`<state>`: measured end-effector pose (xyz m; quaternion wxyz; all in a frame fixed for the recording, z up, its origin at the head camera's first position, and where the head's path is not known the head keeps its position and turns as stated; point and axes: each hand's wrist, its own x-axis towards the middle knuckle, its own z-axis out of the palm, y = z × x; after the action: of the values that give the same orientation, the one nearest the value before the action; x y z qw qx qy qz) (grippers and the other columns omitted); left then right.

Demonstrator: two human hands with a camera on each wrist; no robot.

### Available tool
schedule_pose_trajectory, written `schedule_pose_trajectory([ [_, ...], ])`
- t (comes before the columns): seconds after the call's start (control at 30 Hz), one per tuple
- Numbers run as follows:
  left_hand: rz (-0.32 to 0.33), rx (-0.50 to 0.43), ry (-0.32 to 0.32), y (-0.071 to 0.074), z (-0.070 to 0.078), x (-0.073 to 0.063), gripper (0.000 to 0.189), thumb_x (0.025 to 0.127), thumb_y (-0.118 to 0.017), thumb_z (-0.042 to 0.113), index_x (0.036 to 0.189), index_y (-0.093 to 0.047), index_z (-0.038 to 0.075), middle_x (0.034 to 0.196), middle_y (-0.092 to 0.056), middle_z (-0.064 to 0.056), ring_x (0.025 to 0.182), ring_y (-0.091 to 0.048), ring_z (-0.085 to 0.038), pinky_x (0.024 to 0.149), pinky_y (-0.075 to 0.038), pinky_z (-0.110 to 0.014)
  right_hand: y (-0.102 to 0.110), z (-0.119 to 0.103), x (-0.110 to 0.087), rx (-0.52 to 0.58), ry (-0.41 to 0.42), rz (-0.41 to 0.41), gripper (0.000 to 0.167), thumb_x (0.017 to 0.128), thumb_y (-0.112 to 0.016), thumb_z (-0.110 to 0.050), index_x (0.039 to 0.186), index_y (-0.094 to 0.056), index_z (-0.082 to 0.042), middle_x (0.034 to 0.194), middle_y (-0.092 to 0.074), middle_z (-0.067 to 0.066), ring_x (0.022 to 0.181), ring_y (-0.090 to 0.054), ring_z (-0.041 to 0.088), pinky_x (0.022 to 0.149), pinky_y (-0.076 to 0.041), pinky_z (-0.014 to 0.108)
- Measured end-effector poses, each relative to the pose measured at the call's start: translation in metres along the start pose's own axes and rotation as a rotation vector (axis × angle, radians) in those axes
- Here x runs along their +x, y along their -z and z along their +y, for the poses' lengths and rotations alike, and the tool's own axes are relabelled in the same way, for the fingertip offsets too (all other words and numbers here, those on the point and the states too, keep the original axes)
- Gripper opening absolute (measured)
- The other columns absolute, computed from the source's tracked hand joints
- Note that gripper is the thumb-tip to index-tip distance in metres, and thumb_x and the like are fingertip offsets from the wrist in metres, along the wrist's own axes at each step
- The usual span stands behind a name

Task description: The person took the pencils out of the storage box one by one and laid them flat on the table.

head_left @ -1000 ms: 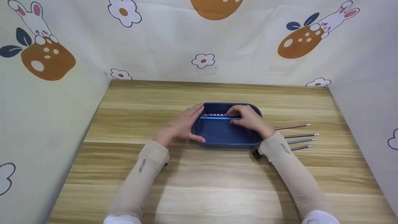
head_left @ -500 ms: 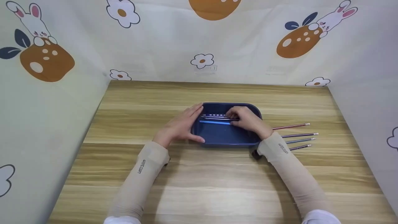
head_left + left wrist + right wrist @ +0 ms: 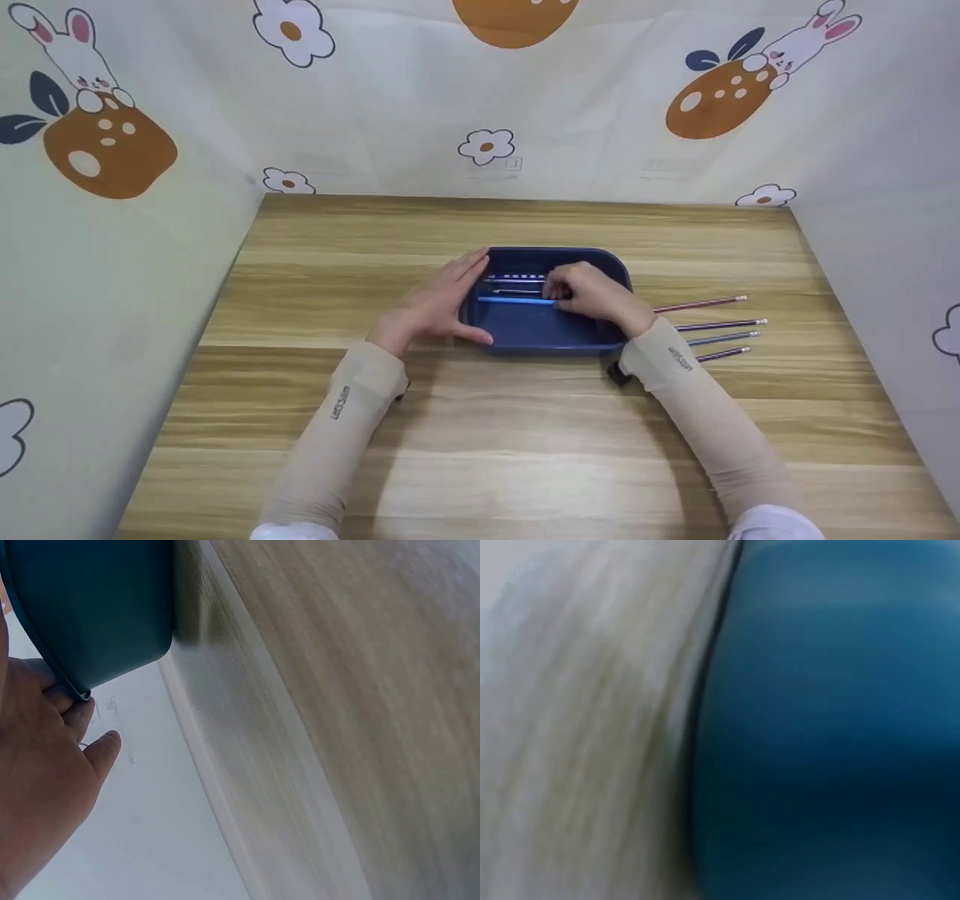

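While L hand (image 3: 439, 301) spans tray (image 3: 536, 326) wide, blue pencil (image 3: 514, 301) lies sideways; R hand (image 3: 591, 292) grip unclr.

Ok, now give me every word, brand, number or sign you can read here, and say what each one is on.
"Let's Slim": on the left sleeve.
"Let's Slim": on the right sleeve, slanted and less sharp, seemingly the same words.
Small boxed mark on the back wall: too small to read.
Pencils: any print is too small to read.
Blue tray: no text to be seen.
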<state>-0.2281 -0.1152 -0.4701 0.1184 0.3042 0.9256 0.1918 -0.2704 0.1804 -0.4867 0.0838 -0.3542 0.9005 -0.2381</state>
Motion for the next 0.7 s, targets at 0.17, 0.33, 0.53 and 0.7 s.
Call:
schedule_pose_trajectory([
  [0.17,-0.001,0.005,0.001,0.0005,-0.0002,0.0002,0.129,0.070,-0.076,0.072,0.162,-0.008,0.011,0.171,0.000,-0.001,0.157,-0.006,-0.024,0.129,-0.011,-0.042,0.0004,-0.0004,-0.0002,-0.003,0.015,-0.017,0.014,0.082,-0.070,0.001,0.091,-0.075,-0.008,0.085,-0.072,0.006,0.076,-0.063,0.015,0.068,-0.055,0.030],
  [0.33,-0.004,0.012,-0.005,0.0001,-0.0006,0.0005,0.130,0.069,-0.074,0.073,0.162,-0.008,0.011,0.170,0.000,-0.003,0.158,-0.005,-0.024,0.129,-0.011,-0.042,0.0015,-0.0002,-0.0007,0.022,0.028,-0.037,0.015,0.083,-0.067,-0.001,0.092,-0.076,-0.009,0.087,-0.072,0.004,0.077,-0.063,0.013,0.069,-0.055,0.028],
  [0.53,-0.016,0.002,-0.003,0.0005,-0.0001,0.0014,0.131,0.069,-0.076,0.072,0.161,-0.007,0.010,0.170,-0.001,-0.005,0.157,-0.005,-0.025,0.129,-0.012,-0.043,0.0055,0.0000,-0.0037,0.085,0.080,-0.014,0.016,0.081,-0.067,-0.001,0.091,-0.075,-0.009,0.086,-0.072,0.004,0.076,-0.063,0.012,0.069,-0.054,0.025],
  [0.7,-0.014,-0.007,-0.008,0.0013,-0.0004,0.0008,0.131,0.069,-0.076,0.072,0.161,-0.008,0.008,0.170,-0.001,-0.006,0.157,-0.006,-0.027,0.129,-0.011,-0.043,0.0100,0.0000,-0.0062,0.127,0.090,-0.006,0.016,0.081,-0.067,0.000,0.091,-0.075,-0.010,0.088,-0.072,0.003,0.077,-0.064,0.010,0.070,-0.055,0.024],
])
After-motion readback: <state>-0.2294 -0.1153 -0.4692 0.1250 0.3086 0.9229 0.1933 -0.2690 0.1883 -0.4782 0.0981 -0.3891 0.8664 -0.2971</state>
